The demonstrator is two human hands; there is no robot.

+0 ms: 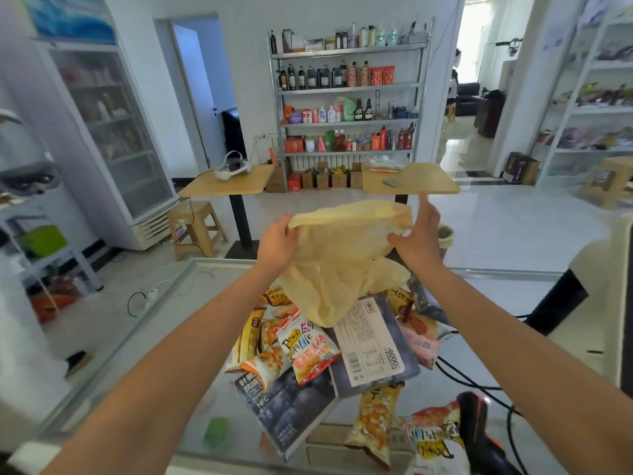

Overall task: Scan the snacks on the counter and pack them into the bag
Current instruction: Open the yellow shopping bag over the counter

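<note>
Bag (pixel 342 255), yellow, held up above desk (pixel 191 303): my left hand (pixel 277 241) grips left top edge, my right hand (pixel 419 234) pinches right edge, thumb in front. Snacks (pixel 308 347) piled beneath on glass top. Beyond: wooden tables (pixel 229 181), bottle shelf (pixel 346 97), glass-door fridge (pixel 113 132) left.

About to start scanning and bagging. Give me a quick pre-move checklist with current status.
1. Bag held: ok; left hand grips its top edge, right hand pinches the other side.
2. Bag mouth open: not ok; it hangs flat and crumpled.
3. Snacks reachable: ok; piled on the glass counter right below the bag.
4. Scanner in hand: not ok; it lies at the counter's near right, both hands busy.
5. Bag empty: cannot tell; it is opaque.
</note>
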